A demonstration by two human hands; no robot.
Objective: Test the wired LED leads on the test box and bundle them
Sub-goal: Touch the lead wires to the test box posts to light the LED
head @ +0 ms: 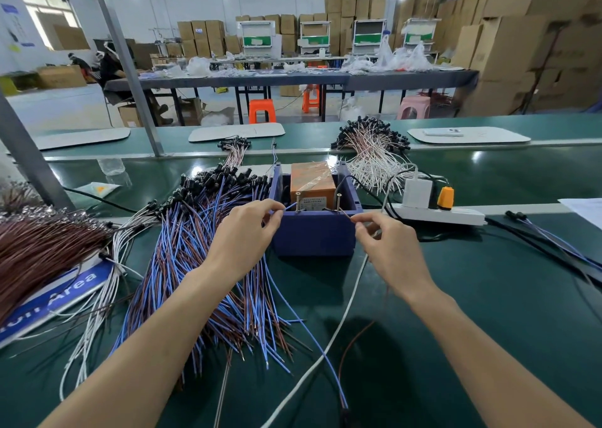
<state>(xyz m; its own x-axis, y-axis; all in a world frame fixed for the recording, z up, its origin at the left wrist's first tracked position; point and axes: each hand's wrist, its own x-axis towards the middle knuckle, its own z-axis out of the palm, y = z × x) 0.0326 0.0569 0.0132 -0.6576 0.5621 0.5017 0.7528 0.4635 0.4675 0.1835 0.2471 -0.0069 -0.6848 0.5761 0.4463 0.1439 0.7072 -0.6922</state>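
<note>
I am pinching the lead's blue wire point(288, 206) in my left hand point(250, 232) and its brown wire point(347, 216) in my right hand point(387, 245), at the test box point(314, 235) posts. I am judging it early: the loose pile point(202, 248) is waiting unbundled. The sign point(75, 284) is showing "Area".

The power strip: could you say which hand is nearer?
Right. The right hand sits just left of the power strip; the left hand is beyond the blue box.

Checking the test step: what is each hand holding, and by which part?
The left hand pinches the blue wire near its end; the right hand pinches the brown wire near its end.
</note>
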